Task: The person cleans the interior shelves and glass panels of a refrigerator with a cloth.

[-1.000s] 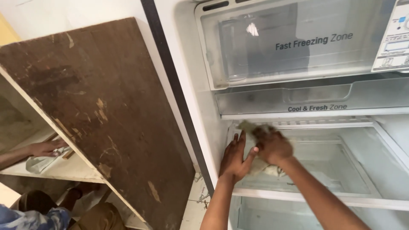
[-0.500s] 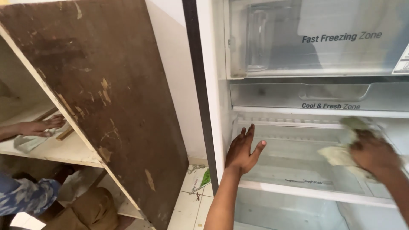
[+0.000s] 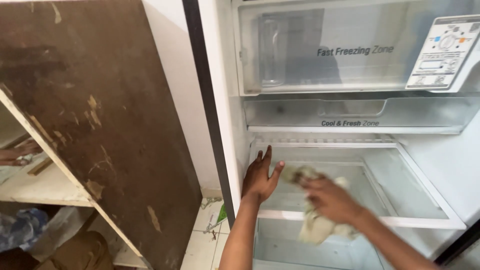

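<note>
Right hand [image 3: 327,200]: fist closed on a pale cloth [image 3: 315,220], blurred with motion.
Left hand [image 3: 260,175]: fingers spread wide, palm flat against the fridge's inner left wall [image 3: 235,130], holding nothing.
Cloth: bunched over the glass shelf [image 3: 415,195], its tail hanging below the shelf's front rail.
Relation: cloth lies just right of the left hand, near but apart; right hand nearer.
Aside: another person's hand [image 3: 20,152] rests on the wooden shelf unit [image 3: 100,125].
</note>
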